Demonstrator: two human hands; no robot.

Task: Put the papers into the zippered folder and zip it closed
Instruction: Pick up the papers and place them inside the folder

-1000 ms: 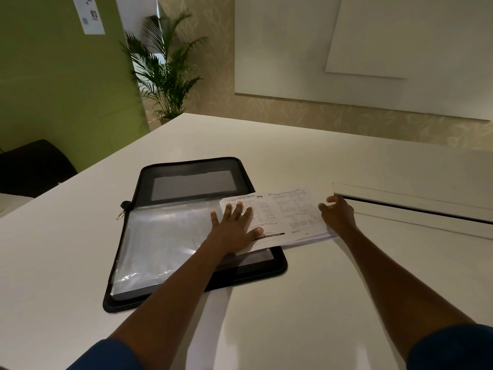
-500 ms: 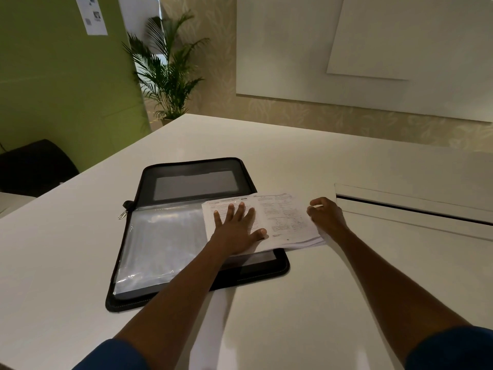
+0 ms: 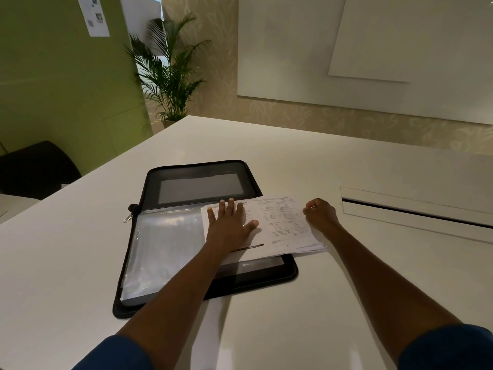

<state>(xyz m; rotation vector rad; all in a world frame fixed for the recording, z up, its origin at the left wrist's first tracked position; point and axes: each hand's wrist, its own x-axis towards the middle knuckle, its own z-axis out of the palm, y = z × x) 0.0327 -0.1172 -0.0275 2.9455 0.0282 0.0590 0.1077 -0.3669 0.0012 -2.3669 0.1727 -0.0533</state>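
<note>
A black zippered folder (image 3: 150, 188) lies open on the white table (image 3: 306, 311), with a clear plastic sleeve (image 3: 165, 247) across its near half. Its zipper pull (image 3: 128, 217) sticks out at the left of the fold. A stack of printed papers (image 3: 282, 222) rests on the folder's right part and overhangs its right edge. My left hand (image 3: 229, 225) lies flat on the papers' left half, fingers spread. My right hand (image 3: 321, 213) is curled at the stack's far right edge, and seems to pinch it.
A long recessed slot (image 3: 416, 212) runs across the table to the right of my right hand. A black chair (image 3: 34, 169) stands beyond the table's left edge by the green wall. A potted palm (image 3: 170, 76) stands past the far corner.
The stack of papers has slid left, further over the folder, with both hands moving along. My right hand's fingers have curled tighter at the edge.
</note>
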